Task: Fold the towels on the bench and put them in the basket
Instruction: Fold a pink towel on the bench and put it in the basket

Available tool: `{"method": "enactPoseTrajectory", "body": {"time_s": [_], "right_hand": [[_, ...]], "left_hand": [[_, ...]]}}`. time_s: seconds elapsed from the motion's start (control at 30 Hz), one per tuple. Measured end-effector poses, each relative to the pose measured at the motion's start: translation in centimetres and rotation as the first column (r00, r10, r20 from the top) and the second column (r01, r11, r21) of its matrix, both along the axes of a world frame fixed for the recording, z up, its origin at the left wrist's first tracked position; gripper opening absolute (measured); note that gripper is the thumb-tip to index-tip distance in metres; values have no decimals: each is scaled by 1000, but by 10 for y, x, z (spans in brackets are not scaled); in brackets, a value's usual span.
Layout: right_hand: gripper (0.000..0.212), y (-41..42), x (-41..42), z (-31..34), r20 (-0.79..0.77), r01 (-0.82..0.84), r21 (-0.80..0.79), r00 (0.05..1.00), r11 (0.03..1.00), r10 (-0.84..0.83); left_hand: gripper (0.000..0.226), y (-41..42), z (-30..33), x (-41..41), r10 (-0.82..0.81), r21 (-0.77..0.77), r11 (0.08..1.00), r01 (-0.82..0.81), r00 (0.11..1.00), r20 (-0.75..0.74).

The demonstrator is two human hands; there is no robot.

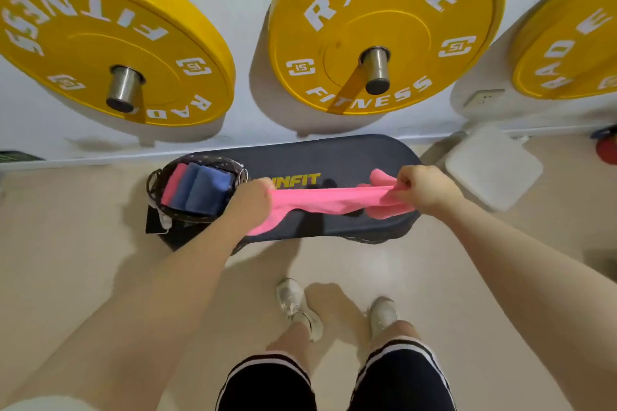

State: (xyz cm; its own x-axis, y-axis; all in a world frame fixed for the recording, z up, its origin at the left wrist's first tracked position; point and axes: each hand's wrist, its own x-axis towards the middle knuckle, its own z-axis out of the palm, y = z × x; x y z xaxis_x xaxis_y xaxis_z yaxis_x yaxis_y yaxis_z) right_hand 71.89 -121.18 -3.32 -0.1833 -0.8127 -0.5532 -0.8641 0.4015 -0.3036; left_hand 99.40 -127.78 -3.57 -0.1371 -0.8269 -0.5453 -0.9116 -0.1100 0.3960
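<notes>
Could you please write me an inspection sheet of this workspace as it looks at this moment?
Surface: dark padded bench with yellow lettering, standing against the wall.
Job's things: bright pink cloth towel stretched above the bench; dark woven basket at the bench's left end, holding one pink and two blue folded towels.
Clutter: nothing seen on the bench.
Hands: left hand and right hand each grip one end of the pink towel.
Cables: nothing seen.
Surroundings: yellow weight plates on wall pegs, white square pad on the beige floor.
</notes>
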Motion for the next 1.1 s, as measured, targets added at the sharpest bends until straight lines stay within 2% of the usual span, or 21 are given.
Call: {"method": "enactPoseTrajectory", "body": {"time_s": [0.07, 0.1, 0.17, 0.27, 0.4, 0.5, 0.63, 0.73, 0.83, 0.97, 1.03, 1.1], "right_hand": [[16, -8, 4, -23, -26, -70, 63, 997, 996, 72], [15, -12, 6, -34, -44, -84, 57, 995, 995, 86], [19, -21, 7, -56, -75, -72, 28, 994, 997, 74], [40, -45, 4, -99, -77, -56, -3, 995, 998, 56], [42, -83, -9, -184, -145, -69, -41, 988, 997, 62], [36, -105, -19, -262, -228, -118, -96, 969, 988, 94], [30, -130, -31, -358, -388, -276, -112, 896, 955, 214], [26, -134, -48, -419, -392, -344, -90, 875, 935, 284], [24, -133, -61, -451, -405, -442, -91, 835, 892, 372], [21, -144, -66, -459, -210, -224, -387, 966, 895, 151], [24, -151, -67, -452, -260, -166, -483, 965, 859, 41], [25, -152, -66, -442, -403, -208, -497, 915, 842, -12]], "left_hand": [[27, -13, -20, 2, 17, 121, 993, -14, 1000, -20], [29, -19, -29, 2, 28, 180, 983, -21, 999, -39], [30, -31, -49, -3, 14, 223, 975, -17, 1000, 14], [31, -50, -93, -7, -63, 149, 987, 55, 997, 50], [29, -81, -178, -17, -133, 87, 988, 127, 989, 68], [26, -107, -259, -21, -111, -49, 992, 118, 987, 114], [25, -137, -363, -20, -68, -235, 968, 93, 991, 111], [26, -148, -421, -19, -34, -373, 926, 52, 998, 55], [24, -156, -457, -15, 8, -511, 859, -14, 1000, -15], [27, -163, -472, -14, 71, -538, 840, -74, 997, -26], [29, -164, -466, -17, 69, -611, 787, -90, 996, -58], [29, -168, -456, -20, 51, -659, 745, -98, 995, -90]]}}
